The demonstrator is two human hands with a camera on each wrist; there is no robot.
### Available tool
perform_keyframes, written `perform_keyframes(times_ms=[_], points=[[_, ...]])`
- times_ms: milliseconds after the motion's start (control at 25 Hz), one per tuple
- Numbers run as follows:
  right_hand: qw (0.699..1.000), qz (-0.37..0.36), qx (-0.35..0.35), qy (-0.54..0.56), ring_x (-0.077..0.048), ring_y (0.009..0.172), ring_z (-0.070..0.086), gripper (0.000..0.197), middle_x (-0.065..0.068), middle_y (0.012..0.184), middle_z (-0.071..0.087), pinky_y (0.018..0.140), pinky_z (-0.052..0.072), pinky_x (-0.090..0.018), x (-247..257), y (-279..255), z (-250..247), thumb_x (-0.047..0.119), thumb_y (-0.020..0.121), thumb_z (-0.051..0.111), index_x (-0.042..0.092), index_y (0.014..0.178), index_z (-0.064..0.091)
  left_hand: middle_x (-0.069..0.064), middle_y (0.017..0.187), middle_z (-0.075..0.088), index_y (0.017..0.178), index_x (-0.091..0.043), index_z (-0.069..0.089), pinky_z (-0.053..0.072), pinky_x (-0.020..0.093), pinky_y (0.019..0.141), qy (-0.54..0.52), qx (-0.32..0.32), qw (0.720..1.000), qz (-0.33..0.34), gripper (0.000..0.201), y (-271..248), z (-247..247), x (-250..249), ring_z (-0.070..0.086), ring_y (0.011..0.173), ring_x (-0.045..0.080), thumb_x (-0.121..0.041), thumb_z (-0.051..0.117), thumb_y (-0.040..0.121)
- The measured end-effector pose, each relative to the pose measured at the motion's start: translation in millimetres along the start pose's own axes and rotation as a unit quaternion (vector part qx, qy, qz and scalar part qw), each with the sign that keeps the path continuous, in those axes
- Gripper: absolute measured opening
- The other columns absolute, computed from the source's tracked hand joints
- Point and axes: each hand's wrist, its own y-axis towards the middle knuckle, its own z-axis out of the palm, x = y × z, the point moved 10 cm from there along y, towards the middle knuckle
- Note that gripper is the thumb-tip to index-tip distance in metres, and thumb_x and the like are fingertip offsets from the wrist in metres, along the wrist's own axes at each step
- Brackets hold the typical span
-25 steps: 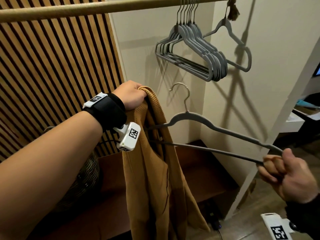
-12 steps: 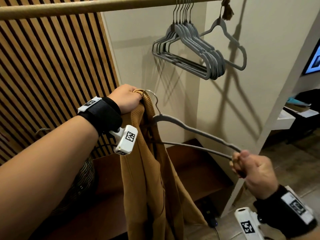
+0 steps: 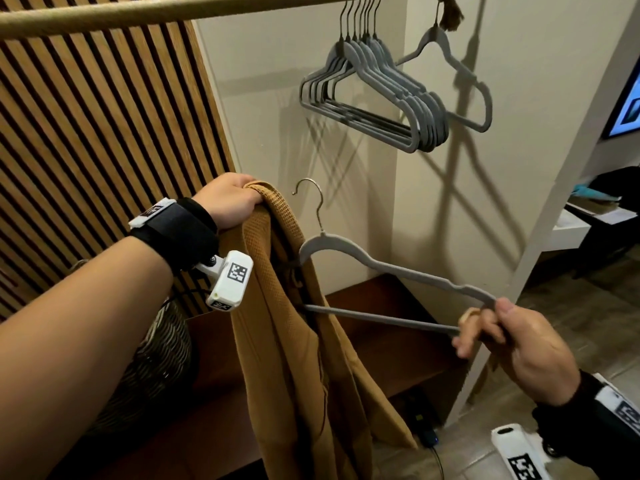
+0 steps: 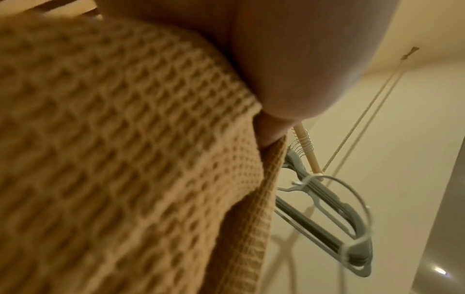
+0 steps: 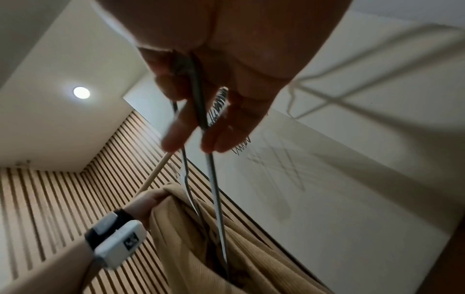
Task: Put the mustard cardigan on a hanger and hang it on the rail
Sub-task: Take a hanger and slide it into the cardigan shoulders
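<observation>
Two hands share the work: the left hand (image 3: 232, 202) is raised below the wooden rail (image 3: 138, 12), its fingers curled tight around a bunched top edge of the mustard cardigan (image 3: 298, 341), which hangs straight down from that grip in long folds; the waffle weave of the fabric fills the left wrist view, with the fingers pressed into it. The right hand (image 3: 516, 344) holds the grey hanger (image 3: 391, 271) by its right end, fingers and thumb pinched around the spot where the shoulder arm and the bottom bar meet; the hanger lies tilted, its metal hook pointing up near the cardigan's top, apart from the rail. The hanger's left end disappears into the opening of the cardigan, between the fabric layers; how far it reaches inside cannot be told.

Farther right along the rail hangs a bunch of spare grey hangers (image 3: 374, 98), pressed close together, with one more just beside them near a brown tassel (image 3: 450, 12). Behind the left forearm runs a slatted wood wall (image 3: 86, 150); a wicker basket (image 3: 156, 358) stands below it on a dark wooden shelf (image 3: 381, 341).
</observation>
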Motion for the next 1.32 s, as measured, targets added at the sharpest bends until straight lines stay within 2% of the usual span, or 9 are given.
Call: perform_keyframes(times_ms=[160, 280, 360, 480, 680, 840, 920, 1080, 1320], points=[[0.998, 0.052, 0.015, 0.014, -0.036, 0.074, 0.065, 0.061, -0.021, 0.053, 0.057, 0.082, 0.053, -0.042, -13, -3, -4, 0.070, 0.088, 0.047, 0.019, 0.053, 0.048, 0.005, 0.113, 0.068, 0.117, -0.015, 0.068, 0.039, 0.027, 0.085, -0.004, -0.001, 1.000, -0.007, 0.030, -2, 6, -2, 0.057, 0.103, 0.018, -0.020, 0.047, 0.096], [0.994, 0.089, 0.060, -0.025, -0.039, 0.091, 0.069, 0.058, -0.024, 0.079, 0.072, 0.093, 0.050, -0.044, -35, -1, 20, 0.061, 0.095, 0.038, 0.014, 0.062, 0.048, 0.004, 0.095, 0.070, 0.103, -0.012, 0.070, 0.049, 0.021, 0.072, -0.070, -0.013, 0.997, 0.019, 0.025, 0, 11, -24, 0.061, 0.082, 0.011, -0.014, 0.047, 0.095], [0.996, 0.074, 0.005, 0.041, -0.050, 0.097, 0.066, 0.053, -0.026, 0.091, 0.072, 0.093, 0.051, -0.053, -34, 4, 13, 0.044, 0.101, 0.036, 0.008, 0.063, 0.047, 0.007, 0.093, 0.071, 0.098, -0.010, 0.070, 0.053, 0.025, 0.078, -0.087, -0.027, 0.996, 0.021, 0.024, -2, 5, -29, 0.064, 0.083, 0.016, -0.014, 0.047, 0.093], [0.982, 0.068, -0.068, 0.162, -0.052, 0.099, 0.066, 0.046, -0.023, 0.087, 0.070, 0.082, 0.058, -0.052, -13, 3, 1, 0.053, 0.081, 0.064, 0.014, 0.057, 0.052, 0.010, 0.103, 0.071, 0.100, -0.011, 0.070, 0.051, 0.038, 0.092, -0.070, -0.006, 0.998, 0.006, 0.028, -3, 3, -19, 0.064, 0.096, 0.024, -0.026, 0.047, 0.094], [0.978, -0.005, -0.057, 0.202, -0.050, 0.103, 0.066, 0.044, -0.015, 0.082, 0.069, 0.087, 0.054, -0.054, 32, 12, 1, 0.051, 0.081, 0.065, 0.014, 0.060, 0.053, 0.003, 0.118, 0.063, 0.107, -0.031, 0.063, 0.038, 0.050, 0.102, 0.145, -0.002, 0.985, 0.093, 0.055, -6, 15, -31, 0.054, 0.112, 0.031, -0.059, 0.024, 0.080], [0.979, -0.006, -0.063, 0.194, -0.055, 0.104, 0.062, 0.047, -0.017, 0.077, 0.066, 0.089, 0.052, -0.057, 37, 18, -1, 0.053, 0.084, 0.064, 0.015, 0.061, 0.048, -0.011, 0.073, 0.065, 0.071, -0.033, 0.069, 0.044, 0.035, 0.080, -0.066, 0.068, 0.982, 0.164, 0.029, -16, 45, -36, 0.056, 0.072, 0.007, -0.034, 0.042, 0.081], [0.977, 0.011, -0.079, 0.196, -0.056, 0.103, 0.063, 0.048, -0.017, 0.074, 0.065, 0.087, 0.054, -0.055, 28, 16, -5, 0.053, 0.081, 0.065, 0.015, 0.059, 0.046, -0.014, 0.066, 0.064, 0.066, -0.040, 0.071, 0.043, 0.033, 0.074, -0.089, 0.086, 0.976, 0.181, 0.029, -24, 55, -33, 0.054, 0.067, 0.003, -0.036, 0.044, 0.076], [0.974, 0.032, -0.093, 0.203, -0.056, 0.101, 0.064, 0.048, -0.015, 0.068, 0.062, 0.087, 0.054, -0.058, 18, 18, -14, 0.055, 0.079, 0.065, 0.016, 0.058, 0.046, 0.027, 0.092, 0.063, 0.093, 0.000, 0.069, 0.046, 0.046, 0.088, -0.142, 0.148, 0.957, 0.204, 0.052, -34, 68, -26, 0.058, 0.088, 0.032, -0.039, 0.043, 0.070], [0.974, 0.034, -0.111, 0.197, -0.056, 0.097, 0.065, 0.050, -0.011, 0.062, 0.058, 0.085, 0.053, -0.061, 9, 28, -22, 0.057, 0.080, 0.061, 0.017, 0.056, 0.043, 0.009, 0.097, 0.062, 0.104, -0.017, 0.062, 0.045, 0.041, 0.090, -0.082, 0.181, 0.961, 0.195, 0.046, -33, 85, -15, 0.058, 0.093, 0.023, -0.053, 0.044, 0.081]])
